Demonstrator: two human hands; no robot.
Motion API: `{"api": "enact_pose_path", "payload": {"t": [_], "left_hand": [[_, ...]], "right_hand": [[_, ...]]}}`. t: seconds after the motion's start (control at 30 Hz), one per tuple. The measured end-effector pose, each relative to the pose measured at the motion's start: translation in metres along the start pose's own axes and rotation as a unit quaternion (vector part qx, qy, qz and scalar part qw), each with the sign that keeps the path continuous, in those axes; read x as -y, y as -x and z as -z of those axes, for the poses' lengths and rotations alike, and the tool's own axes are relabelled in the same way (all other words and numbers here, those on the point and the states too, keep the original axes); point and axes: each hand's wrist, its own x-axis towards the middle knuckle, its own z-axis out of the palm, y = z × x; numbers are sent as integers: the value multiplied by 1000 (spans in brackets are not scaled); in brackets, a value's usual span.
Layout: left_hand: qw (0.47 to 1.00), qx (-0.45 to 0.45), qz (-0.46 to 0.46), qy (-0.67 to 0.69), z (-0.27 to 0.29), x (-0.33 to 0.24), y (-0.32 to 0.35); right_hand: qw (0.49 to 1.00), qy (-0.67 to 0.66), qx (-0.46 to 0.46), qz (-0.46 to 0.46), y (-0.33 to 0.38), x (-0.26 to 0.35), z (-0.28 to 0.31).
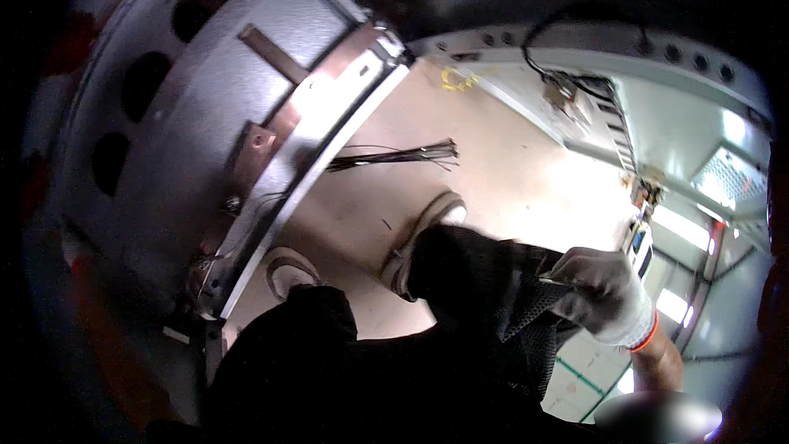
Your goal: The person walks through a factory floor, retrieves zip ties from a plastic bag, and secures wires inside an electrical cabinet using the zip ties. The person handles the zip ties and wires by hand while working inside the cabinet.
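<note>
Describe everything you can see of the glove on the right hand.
The glove on the right hand looks like knit fabric: grey over the fingers, paler toward the wrist, where an orange-red edge rings the cuff next to the bare forearm. It is worn right of centre, its fingers bent and pointing left, at the black mesh fabric. They seem to touch that fabric; whether they grip anything cannot be made out.
</note>
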Motion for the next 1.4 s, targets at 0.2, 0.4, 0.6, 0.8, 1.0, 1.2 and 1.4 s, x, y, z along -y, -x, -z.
{"api": "enact_pose_path", "payload": {"t": [0.2,0.4,0.6,0.8,1.0,1.2,1.4], "left_hand": [[988,33,58,-141,26,-29,55],[977,25,140,-160,11,-110,79],[717,-74,287,631,108,-222,127],[625,-67,242,739,110,-213,144],[542,-107,265,790,95,-217,141],[456,-101,274,840,119,-231,146],[493,-136,266,817,105,-220,139]], "right_hand": [[976,-5,137,167,-79,10,-39],[906,122,354,198,-138,1,-61],[905,118,240,332,-242,70,-101],[898,66,175,397,-311,212,-197],[873,90,88,472,-386,304,-279],[892,158,31,423,-421,337,-324],[887,231,19,400,-417,367,-354]]}}
